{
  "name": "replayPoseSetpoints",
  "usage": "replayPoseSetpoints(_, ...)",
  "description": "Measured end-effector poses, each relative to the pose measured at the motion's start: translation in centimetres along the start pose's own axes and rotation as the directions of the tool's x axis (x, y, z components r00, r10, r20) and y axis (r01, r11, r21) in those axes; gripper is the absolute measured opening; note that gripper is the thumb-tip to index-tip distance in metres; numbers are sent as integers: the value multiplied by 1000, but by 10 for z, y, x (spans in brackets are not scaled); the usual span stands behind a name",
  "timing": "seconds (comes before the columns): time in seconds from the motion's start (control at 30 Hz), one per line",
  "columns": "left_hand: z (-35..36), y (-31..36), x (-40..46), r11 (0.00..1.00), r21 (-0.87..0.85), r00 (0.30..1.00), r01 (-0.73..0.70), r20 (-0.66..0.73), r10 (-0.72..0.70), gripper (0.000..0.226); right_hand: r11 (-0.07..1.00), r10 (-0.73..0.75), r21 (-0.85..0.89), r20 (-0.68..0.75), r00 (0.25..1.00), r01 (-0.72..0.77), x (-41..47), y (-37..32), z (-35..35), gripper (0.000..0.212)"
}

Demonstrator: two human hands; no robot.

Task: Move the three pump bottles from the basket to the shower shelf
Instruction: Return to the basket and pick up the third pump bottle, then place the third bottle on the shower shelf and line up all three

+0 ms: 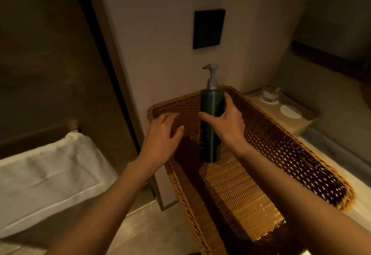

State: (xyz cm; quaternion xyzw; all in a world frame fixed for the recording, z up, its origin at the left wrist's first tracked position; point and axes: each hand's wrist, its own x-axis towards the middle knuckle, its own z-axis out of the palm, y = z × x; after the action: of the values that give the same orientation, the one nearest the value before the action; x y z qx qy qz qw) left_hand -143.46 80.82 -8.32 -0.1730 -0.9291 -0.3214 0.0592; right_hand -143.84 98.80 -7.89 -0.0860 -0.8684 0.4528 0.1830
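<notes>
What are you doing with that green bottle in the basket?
A person is holding one dark green pump bottle upright in a woven basket. The right hand has its grip around the bottle's middle. The left hand is open, over the basket's left edge, holding nothing. No other bottles show in the basket, and the shower shelf is not in view.

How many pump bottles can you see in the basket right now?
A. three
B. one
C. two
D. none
B: only one dark green pump bottle stands upright in the wicker basket, with the right hand wrapped around it; the left hand is open over the basket's left edge, holding nothing.
</notes>
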Motion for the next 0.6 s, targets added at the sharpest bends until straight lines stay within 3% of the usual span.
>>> replayPoseSetpoints(0.17,-27,25,-41,981,-191,994,44,-88,-62,37,942,-221,250,-44,974,225,-26,-83,-26,67)
replayPoseSetpoints(0.3,-50,40,-92,860,-485,963,161,-113,-244,27,852,-341,424,6,940,307,-61,-129,-30,73)
replayPoseSetpoints(0.37,-58,40,-122,702,-664,915,258,-66,-398,28,825,-386,462,42,922,325,-84,-142,-27,73)
replayPoseSetpoints(0.43,-68,41,-159,465,-824,851,324,39,-523,23,807,-415,494,88,905,322,-109,-150,-18,71)
replayPoseSetpoints(0.6,-86,24,-259,-13,-955,665,297,216,-715,30,778,-455,579,254,854,242,-182,-157,21,73)
